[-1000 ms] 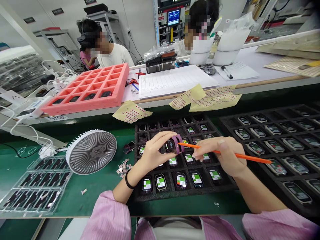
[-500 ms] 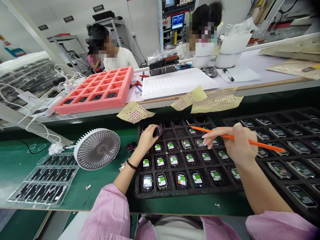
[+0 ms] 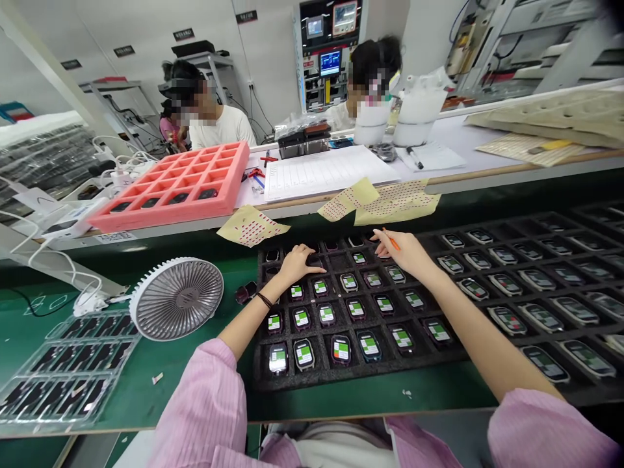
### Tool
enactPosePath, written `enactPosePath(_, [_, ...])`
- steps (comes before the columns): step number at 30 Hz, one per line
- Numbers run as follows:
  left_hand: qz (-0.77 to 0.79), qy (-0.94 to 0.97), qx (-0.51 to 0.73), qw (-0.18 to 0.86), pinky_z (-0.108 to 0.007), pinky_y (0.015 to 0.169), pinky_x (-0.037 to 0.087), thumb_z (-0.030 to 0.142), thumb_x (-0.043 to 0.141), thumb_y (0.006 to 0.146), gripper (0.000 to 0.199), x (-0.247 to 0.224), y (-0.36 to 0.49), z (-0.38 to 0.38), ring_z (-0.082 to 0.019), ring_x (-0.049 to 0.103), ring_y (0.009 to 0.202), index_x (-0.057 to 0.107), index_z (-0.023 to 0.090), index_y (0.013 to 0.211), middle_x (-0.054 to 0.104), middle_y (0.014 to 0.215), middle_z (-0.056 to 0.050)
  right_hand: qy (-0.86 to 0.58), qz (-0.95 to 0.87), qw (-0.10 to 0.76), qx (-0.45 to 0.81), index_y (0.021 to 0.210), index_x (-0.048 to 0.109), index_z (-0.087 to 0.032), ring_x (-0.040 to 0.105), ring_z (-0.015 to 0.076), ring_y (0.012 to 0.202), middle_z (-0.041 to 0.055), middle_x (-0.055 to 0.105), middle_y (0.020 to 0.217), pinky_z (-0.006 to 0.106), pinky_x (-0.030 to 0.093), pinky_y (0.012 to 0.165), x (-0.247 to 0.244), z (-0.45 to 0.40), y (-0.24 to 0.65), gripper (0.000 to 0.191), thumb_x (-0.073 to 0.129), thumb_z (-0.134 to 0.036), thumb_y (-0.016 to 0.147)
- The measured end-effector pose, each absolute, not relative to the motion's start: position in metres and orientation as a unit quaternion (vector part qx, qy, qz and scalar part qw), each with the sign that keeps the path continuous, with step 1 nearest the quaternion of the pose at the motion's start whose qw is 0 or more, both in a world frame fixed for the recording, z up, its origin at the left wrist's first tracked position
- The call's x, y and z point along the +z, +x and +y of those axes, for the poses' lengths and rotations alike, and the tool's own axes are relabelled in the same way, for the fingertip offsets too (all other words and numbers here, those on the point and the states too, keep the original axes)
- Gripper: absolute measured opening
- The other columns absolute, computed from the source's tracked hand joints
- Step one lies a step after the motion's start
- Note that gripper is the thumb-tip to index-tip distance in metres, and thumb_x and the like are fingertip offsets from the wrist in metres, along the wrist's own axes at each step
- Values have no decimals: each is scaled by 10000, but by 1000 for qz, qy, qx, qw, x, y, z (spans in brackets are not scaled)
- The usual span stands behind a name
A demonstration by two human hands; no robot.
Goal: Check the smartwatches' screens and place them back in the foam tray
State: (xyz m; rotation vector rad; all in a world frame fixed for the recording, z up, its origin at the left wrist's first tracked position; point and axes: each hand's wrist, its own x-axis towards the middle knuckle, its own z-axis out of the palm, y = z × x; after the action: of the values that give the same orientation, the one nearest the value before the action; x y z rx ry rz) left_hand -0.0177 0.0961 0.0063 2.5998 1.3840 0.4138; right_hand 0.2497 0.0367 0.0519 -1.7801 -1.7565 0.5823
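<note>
My left hand [image 3: 296, 262] lies over the upper left of the black foam tray [image 3: 312, 382], thumb and fingers apart, with no watch visible in it. Smartwatches with lit green and white screens, such as this smartwatch [image 3: 297, 290], fill most pockets below it. My right hand [image 3: 402, 252] is at the tray's far edge, its fingers closed round an orange pointed stick [image 3: 394, 243]. Most of the stick is hidden by the hand. Close to those fingers sits a smartwatch [image 3: 359, 259] with a lit screen. Dark-screened watches lie in the far row.
On the left stand a round fan [image 3: 178, 299] and a clear tray [image 3: 102, 406] of dark parts. A second watch tray [image 3: 497, 305] adjoins on the right. The shelf above holds a pink foam tray [image 3: 166, 218] and paper sheets [image 3: 322, 174]. Co-workers sit beyond.
My left hand has let go of the dark watch and spread its fingers. My right hand has moved to the tray's far edge with the stick. The view has shifted slightly.
</note>
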Motion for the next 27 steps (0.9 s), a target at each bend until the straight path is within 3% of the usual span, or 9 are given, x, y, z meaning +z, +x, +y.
enactPosePath(1, [461, 873, 140, 82, -378, 935, 464, 526, 665, 793, 504, 7, -12, 97, -264, 554, 1057, 624, 128, 1099, 623, 1100, -107, -701, -656, 222, 171, 1023, 677, -128, 717, 226, 827, 124, 736, 860, 307, 508, 807, 45, 45, 256, 398, 367, -376, 1000])
enactPosePath(4, [439, 886, 121, 90, -368, 985, 426, 475, 530, 906, 400, 11, 16, 99, -246, 521, 1117, 614, 138, 1105, 598, 1148, -100, -750, -629, 158, 133, 1064, 659, -80, 672, 319, 1032, 235, 707, 1038, 363, 464, 881, 28, 61, 266, 272, 477, -250, 954])
enactPosePath(6, [426, 894, 94, 102, -357, 982, 426, 412, 538, 912, 331, 12, 41, 100, -240, 511, 1139, 616, 153, 1101, 587, 1167, -94, -761, -617, 144, 138, 1081, 640, -28, 661, 359, 1049, 300, 682, 1058, 391, 464, 868, 17, 67, 267, 261, 502, -187, 927])
enactPosePath(9, [434, 892, 62, 113, -376, 940, 449, 400, 648, 831, 392, 10, 77, 104, -279, 504, 1152, 609, 122, 1104, 562, 1191, -134, -766, -609, 142, 147, 1083, 622, 19, 662, 381, 1034, 345, 665, 1049, 405, 470, 847, 5, 74, 267, 257, 505, -113, 897])
enactPosePath(15, [437, 886, 26, 156, -413, 930, 451, 271, 809, 637, 354, 8, 112, 119, -323, 504, 1143, 653, 126, 920, 556, 1174, -144, -736, -612, 221, 188, 1030, 679, -101, 661, 270, 1061, 190, 711, 1099, 301, 465, 884, -9, 83, 287, 228, 502, -116, 888])
enactPosePath(20, [438, 867, 81, 223, -446, 967, 433, 215, 839, 561, 366, 5, 109, 123, -340, 495, 1159, 649, 133, 862, 567, 1162, -142, -697, -603, 306, 240, 834, 716, -160, 671, 225, 991, 111, 749, 1009, 287, 470, 892, -18, 86, 292, 216, 506, -110, 844])
enactPosePath(23, [442, 839, 154, 278, -432, 991, 430, 260, 833, 600, 399, 6, 96, 118, -311, 509, 1172, 630, 130, 919, 567, 1199, -144, -668, -587, 367, 275, 799, 706, -162, 678, 219, 934, 103, 751, 958, 303, 498, 856, -19, 83, 289, 204, 508, -144, 843])
enactPosePath(27, [435, 784, 231, 378, -327, 823, 530, 317, 644, 847, 296, 14, 67, 102, -192, 653, 975, 566, 117, 1050, 653, 1101, -146, -610, -563, 424, 363, 954, 683, -150, 692, 197, 657, 98, 725, 827, 298, 548, 587, -7, 68, 280, 279, 490, -343, 898])
